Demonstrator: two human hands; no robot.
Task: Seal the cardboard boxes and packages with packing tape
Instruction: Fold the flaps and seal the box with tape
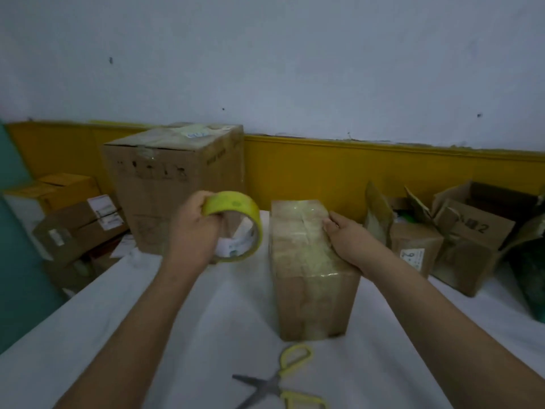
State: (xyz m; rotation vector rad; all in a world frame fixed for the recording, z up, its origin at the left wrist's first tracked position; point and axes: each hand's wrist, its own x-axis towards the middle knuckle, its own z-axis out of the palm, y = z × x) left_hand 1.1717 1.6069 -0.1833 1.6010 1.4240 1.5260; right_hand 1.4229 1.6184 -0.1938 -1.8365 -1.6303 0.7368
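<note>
left hand (193,231) fingers grip yellow tape ring (233,202); right hand (349,242) fingers flat on glossy box (303,270).

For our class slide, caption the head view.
Left hand holds yellow tape roll; right hand rests on taped cardboard box, scissors nearby.

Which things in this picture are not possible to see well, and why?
Head view:
- yellow-handled metal scissors: lower handle cut off by the bottom edge.
- yellow roll of clear packing tape: loose end not findable; the gripping left hand covers part.
- tape-wrapped brown cardboard box: right top edge hidden under the right hand.
- white label on the small brown box: writing blurred, too small.
</note>
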